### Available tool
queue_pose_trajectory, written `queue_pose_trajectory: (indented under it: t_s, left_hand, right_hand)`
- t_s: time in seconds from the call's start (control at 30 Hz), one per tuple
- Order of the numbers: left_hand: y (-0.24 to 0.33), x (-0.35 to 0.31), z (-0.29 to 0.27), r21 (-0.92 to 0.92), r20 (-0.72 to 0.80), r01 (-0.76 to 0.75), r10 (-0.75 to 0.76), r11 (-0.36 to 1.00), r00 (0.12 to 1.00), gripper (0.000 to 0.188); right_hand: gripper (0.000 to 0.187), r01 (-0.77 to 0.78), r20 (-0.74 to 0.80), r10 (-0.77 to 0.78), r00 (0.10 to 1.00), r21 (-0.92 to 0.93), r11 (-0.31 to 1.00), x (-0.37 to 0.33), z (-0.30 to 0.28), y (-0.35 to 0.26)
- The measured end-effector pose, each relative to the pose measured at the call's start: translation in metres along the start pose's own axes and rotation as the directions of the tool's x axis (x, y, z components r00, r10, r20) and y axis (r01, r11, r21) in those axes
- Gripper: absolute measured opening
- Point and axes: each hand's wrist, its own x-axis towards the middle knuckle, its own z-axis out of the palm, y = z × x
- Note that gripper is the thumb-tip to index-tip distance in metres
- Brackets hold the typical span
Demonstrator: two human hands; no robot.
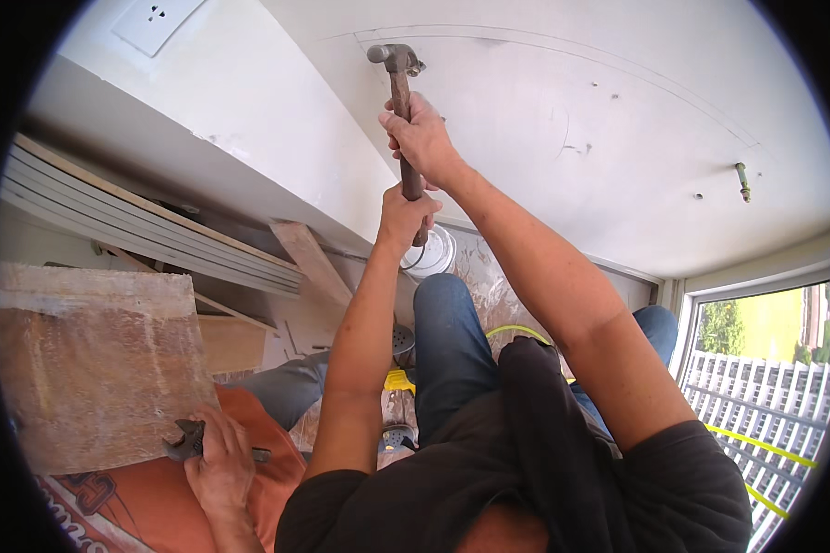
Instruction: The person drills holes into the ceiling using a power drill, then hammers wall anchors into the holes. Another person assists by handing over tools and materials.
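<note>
Both hands gripped a hammer (401, 101) raised against the white wall (618, 138): right hand (421, 138) closed high on the handle, left hand (404, 219) closed lower. A clear plastic container (433, 251) lay below, contents indiscernible.

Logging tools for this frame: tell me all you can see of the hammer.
The hammer has a grey metal head with a claw and a reddish-brown, wood-looking handle. It stands nearly upright, head uppermost, at the white wall; contact is unclear. The right hand grips mid-handle; the left hand grips the lower end. No damage shows.
</note>
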Motion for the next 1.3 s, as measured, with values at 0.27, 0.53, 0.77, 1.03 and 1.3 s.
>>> queue_pose_trajectory:
  t_s: [0.27,0.53,0.77,1.03,1.3]
  left_hand:
    - [-0.005,0.014,-0.005,-0.019,0.02,0.004,-0.004,1.0,1.0,0.024]
    - [-0.005,0.019,-0.008,0.014,0.029,0.037,-0.038,0.999,0.999,0.027]
    - [0.002,0.001,-0.006,0.002,-0.039,0.053,-0.052,0.999,0.998,0.026]
    - [0.032,-0.034,-0.005,0.018,-0.074,0.117,-0.116,0.993,0.991,0.024]
    - [0.043,-0.041,-0.003,0.078,-0.106,0.129,-0.121,0.988,0.987,0.025]
  right_hand:
    - [0.025,0.016,-0.028,-0.016,0.999,-0.007,1.0,0.009,0.0,0.003]
    - [0.026,0.059,-0.081,-0.06,0.995,-0.009,0.998,0.014,0.0,0.012]
    - [0.022,0.047,-0.093,-0.042,0.995,0.056,0.997,0.006,0.008,0.008]
    - [0.019,-0.049,-0.114,0.064,0.991,0.132,0.99,0.002,0.018,-0.011]
    - [0.02,-0.066,-0.112,0.086,0.99,0.171,0.983,-0.002,0.024,-0.02]
